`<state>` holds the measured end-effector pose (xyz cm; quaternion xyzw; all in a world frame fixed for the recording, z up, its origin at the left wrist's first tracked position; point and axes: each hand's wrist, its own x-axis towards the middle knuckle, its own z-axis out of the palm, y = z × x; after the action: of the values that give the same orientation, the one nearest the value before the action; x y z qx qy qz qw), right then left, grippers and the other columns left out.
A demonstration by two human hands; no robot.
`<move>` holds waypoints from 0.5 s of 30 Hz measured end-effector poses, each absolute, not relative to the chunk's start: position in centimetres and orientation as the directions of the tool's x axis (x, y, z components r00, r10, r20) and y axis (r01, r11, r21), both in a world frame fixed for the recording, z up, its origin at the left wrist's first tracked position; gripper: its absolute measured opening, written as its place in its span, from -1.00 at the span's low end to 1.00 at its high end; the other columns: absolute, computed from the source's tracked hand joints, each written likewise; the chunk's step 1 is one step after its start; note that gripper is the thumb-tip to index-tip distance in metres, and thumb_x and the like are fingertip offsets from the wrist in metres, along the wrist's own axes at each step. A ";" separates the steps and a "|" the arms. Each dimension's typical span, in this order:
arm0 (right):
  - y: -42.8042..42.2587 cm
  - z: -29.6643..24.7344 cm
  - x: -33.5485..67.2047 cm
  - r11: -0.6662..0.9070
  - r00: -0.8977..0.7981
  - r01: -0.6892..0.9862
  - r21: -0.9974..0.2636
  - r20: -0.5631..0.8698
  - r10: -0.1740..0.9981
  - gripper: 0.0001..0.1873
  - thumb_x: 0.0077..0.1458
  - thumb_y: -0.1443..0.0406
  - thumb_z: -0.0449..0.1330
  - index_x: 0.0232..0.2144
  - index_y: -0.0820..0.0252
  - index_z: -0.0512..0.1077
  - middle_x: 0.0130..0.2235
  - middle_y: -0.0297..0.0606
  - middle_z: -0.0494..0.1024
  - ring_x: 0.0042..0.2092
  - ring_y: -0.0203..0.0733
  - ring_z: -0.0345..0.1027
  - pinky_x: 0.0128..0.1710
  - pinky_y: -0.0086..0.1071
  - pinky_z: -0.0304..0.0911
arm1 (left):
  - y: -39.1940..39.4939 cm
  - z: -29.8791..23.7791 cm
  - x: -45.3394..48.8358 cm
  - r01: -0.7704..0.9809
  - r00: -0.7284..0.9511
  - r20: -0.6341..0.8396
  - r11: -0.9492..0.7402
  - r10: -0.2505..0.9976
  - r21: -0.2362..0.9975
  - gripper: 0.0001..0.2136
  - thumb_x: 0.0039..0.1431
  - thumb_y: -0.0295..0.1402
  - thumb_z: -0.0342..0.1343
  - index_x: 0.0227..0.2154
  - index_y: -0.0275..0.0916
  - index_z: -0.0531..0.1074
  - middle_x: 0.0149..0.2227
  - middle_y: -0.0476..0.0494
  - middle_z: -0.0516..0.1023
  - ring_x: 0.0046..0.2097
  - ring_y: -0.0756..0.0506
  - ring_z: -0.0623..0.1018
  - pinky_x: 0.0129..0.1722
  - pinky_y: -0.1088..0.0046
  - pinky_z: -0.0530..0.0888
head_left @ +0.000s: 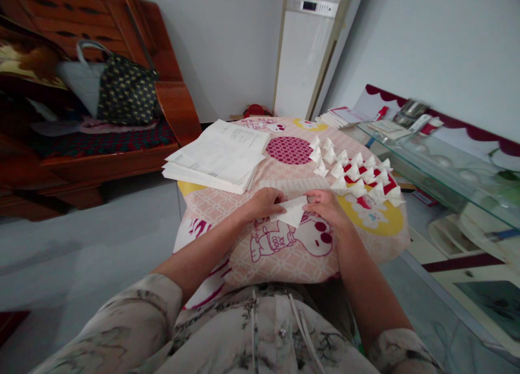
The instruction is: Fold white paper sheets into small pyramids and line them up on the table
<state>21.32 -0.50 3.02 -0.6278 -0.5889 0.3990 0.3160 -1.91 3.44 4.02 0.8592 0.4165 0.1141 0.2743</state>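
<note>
Between my two hands, over the near part of the cloth-covered table (227, 211), is a small folded piece of white paper (293, 211) with slanting edges. My left hand (266, 203) pinches its left end, fingers closed. At the right end, my right hand (324, 205) grips the paper between thumb and fingers. Just beyond my hands lies a flat pale strip of paper (288, 187), partly hidden. Several small pointed folded-paper pieces (357, 172) stand in rows on the right side of the table. To the left lies a thick stack of white printed sheets (221, 152).
A glass-topped cabinet (455, 174) with small items on it adjoins the table's right side. More stacked papers (339, 117) lie at the far right edge. A wooden bench (174, 109) with a dark patterned bag (128, 90) stands at left; a white upright unit (304, 49) stands behind.
</note>
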 end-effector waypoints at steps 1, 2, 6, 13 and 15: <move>-0.5 2.9 21.4 -0.106 -0.018 0.468 -0.878 -0.129 0.991 -0.47 -0.19 0.28 0.35 -0.09 0.32 0.47 -0.62 -0.52 0.38 -0.62 -0.35 0.20 -0.62 -0.48 0.05 | 3.3 4.0 -1.9 0.643 0.625 -0.035 -0.489 0.780 0.589 -0.83 0.02 -0.31 0.21 -0.36 -0.29 0.56 -0.44 -0.02 0.54 -0.37 -0.04 0.47 -0.38 0.49 0.28; -0.6 2.8 21.5 -0.107 -0.024 0.447 -0.888 -0.131 0.991 -0.52 -0.20 0.27 0.35 -0.15 0.30 0.48 -0.62 -0.52 0.37 -0.62 -0.36 0.19 -0.62 -0.49 0.04 | 3.2 3.9 -1.9 0.634 0.620 -0.030 -0.477 0.784 0.608 -0.85 0.01 -0.32 0.21 -0.39 -0.29 0.55 -0.47 -0.01 0.52 -0.39 -0.03 0.45 -0.39 0.49 0.26; -0.9 2.8 21.8 -0.107 -0.061 0.390 -0.915 -0.142 0.988 -0.74 -0.18 0.19 0.35 -0.48 0.23 0.42 -0.65 -0.50 0.33 -0.64 -0.42 0.11 -0.63 -0.51 -0.05 | 2.6 3.7 -1.6 0.595 0.577 0.035 -0.450 0.816 0.667 -0.88 0.02 -0.34 0.18 -0.41 -0.28 0.54 -0.52 0.02 0.47 -0.44 0.00 0.39 -0.42 0.50 0.25; -1.4 3.6 22.1 -0.092 -0.123 0.452 -0.887 -0.165 0.979 -0.65 -0.15 0.07 0.34 -0.58 0.23 0.41 -0.72 -0.52 0.22 -0.66 -0.44 -0.01 -0.64 -0.49 -0.18 | 2.3 3.6 -1.4 0.499 0.542 0.039 -0.359 0.839 0.789 -0.79 0.02 -0.37 0.17 -0.30 -0.30 0.62 -0.43 -0.02 0.56 -0.41 0.02 0.41 -0.42 0.53 0.29; -1.3 3.8 22.2 -0.086 -0.134 0.492 -0.867 -0.173 0.976 -0.64 -0.14 0.06 0.34 -0.60 0.23 0.41 -0.73 -0.51 0.22 -0.66 -0.44 -0.02 -0.64 -0.49 -0.20 | 2.3 3.6 -1.4 0.473 0.550 0.028 -0.339 0.835 0.813 -0.75 0.03 -0.37 0.15 -0.25 -0.30 0.64 -0.43 -0.02 0.57 -0.42 0.02 0.41 -0.43 0.54 0.28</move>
<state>22.17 -1.34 3.81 -0.5960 -0.6155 0.4336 0.2792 -1.41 2.26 3.63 0.7859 0.4162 0.2278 0.3967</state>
